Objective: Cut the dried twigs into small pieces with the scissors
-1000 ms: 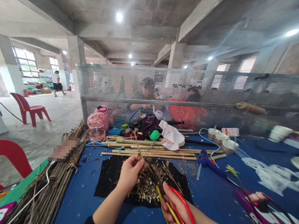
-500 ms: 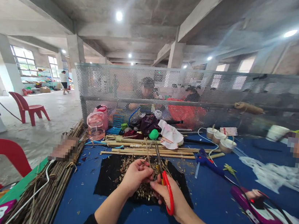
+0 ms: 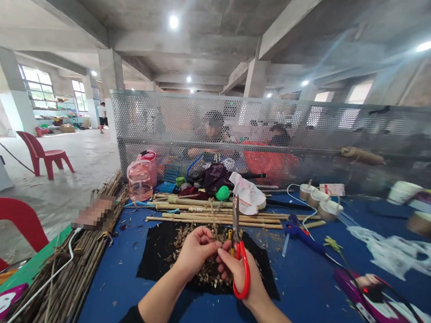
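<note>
My left hand [image 3: 196, 249] is closed in a pinch on a thin dry twig [image 3: 213, 219] that sticks up from a heap of dry plant cuttings [image 3: 186, 234]. The heap lies on a black cloth [image 3: 155, 259] spread over the blue table [image 3: 301, 294]. My right hand [image 3: 238, 273] grips red and yellow scissors [image 3: 240, 257], blades pointing up and away, right beside my left fingers. The two hands touch over the heap.
Long bamboo sticks [image 3: 216, 215] lie across the table beyond the cloth. A bundle of dry stalks [image 3: 73, 275] runs along the left edge. A pink jug [image 3: 139, 178], small cups [image 3: 319, 199] and a purple glue gun [image 3: 364, 297] stand around. People sit behind a perforated metal screen [image 3: 282, 133]. Red chairs [image 3: 45, 157] stand left.
My right hand has swung the scissors from low right up to my left hand, blades now upright. My left hand has dropped a little onto the heap.
</note>
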A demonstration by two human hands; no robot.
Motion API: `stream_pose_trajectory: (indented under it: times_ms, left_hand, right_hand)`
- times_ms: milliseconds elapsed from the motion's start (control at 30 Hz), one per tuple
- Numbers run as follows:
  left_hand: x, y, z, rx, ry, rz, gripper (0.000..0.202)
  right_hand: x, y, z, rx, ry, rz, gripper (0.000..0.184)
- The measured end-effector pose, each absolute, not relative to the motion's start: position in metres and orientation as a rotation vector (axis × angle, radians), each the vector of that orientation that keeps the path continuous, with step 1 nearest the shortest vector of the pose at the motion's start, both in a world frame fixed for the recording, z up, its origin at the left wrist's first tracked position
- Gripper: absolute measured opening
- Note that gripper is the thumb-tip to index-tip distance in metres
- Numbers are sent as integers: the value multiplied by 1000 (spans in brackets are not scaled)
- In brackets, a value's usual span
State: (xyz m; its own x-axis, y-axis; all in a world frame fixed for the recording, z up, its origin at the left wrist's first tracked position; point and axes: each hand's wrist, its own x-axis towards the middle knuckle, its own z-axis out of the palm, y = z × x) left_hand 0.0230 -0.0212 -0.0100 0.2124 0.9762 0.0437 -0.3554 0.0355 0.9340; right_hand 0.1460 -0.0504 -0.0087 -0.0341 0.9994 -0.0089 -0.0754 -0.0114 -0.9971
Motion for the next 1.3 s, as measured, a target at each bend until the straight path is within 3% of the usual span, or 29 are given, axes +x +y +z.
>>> stream_pose_trajectory:
  times_ms: [233,367,533,867,1133,1300]
  left_hand:
    - [21,-21,-6,1019,805,1174,71]
    - [21,-19,-9,1119,858,1146,42]
    - [20,-19,-11,1280,933,1188,31]
    - [21,-22,-16,1512,1006,1121,31]
    - [19,-17,-11,1292,1088,1265,25]
    - [19,-15,-9,1167,1045,1305,32]
  right_hand:
    - [144,-55,-7,-1087,-1098,1332,30]
    - [143,-59,-9,-1098,-1146,1341,26]
    - [143,-58,-6,-1177,-1151,1319,23]
    - [143,-49,0,-1228,-1094,1278,22]
    - [143,-47,-7,-1236,-1115,1322,20]
    - [143,-48,-8,-1303,-1096,1314,21]
